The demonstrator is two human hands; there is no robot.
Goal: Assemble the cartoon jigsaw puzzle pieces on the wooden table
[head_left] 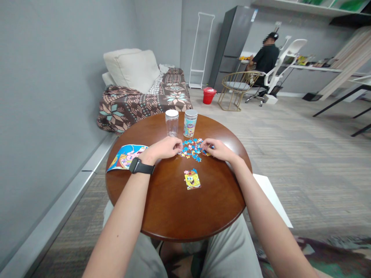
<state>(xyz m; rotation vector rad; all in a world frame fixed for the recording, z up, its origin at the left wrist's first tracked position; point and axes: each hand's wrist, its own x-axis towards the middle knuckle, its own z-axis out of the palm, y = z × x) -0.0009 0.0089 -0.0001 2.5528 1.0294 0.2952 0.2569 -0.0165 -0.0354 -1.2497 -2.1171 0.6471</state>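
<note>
Left hand [173, 146], right hand [215, 149] half-curled at puzzle pieces [191, 147], hold unclear, clear jar [172, 125], printed jar [190, 125] behind, poster [124, 157] leftward

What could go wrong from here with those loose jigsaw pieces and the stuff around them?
The left hand and right hand crowd the loose jigsaw pieces, so a swipe might scatter some.

The clear jar and the SpongeBob jar stand just beyond the pile; a forward nudge could tip one.

The picture sheet reaches the left edge of the table, so it might slip off if brushed.
</note>
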